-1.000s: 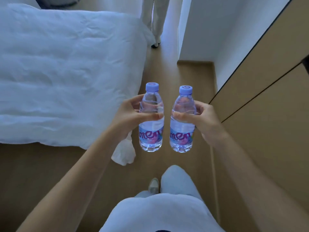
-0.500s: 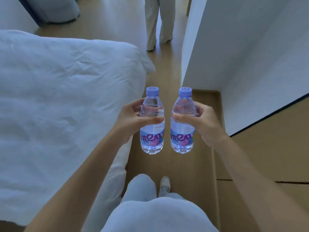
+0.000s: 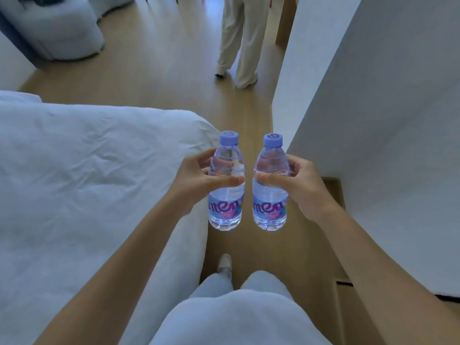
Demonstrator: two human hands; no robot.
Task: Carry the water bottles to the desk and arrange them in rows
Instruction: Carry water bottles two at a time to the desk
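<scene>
— Hands?
— Both arms reach forward. The left hand grips the left bottle at mid-body, thumb across its front; the right hand grips the right bottle likewise.
— Bottles' position?
— Upright, side by side, apart, above the wooden floor beside the bed edge.

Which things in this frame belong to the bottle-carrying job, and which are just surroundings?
Job:
clear plastic water bottle with lilac cap, gripped by left hand
matching second bottle, gripped by right hand

Surroundings:
bed with white rumpled duvet
white wall
standing person in cream trousers
pale upholstered armchair
</scene>
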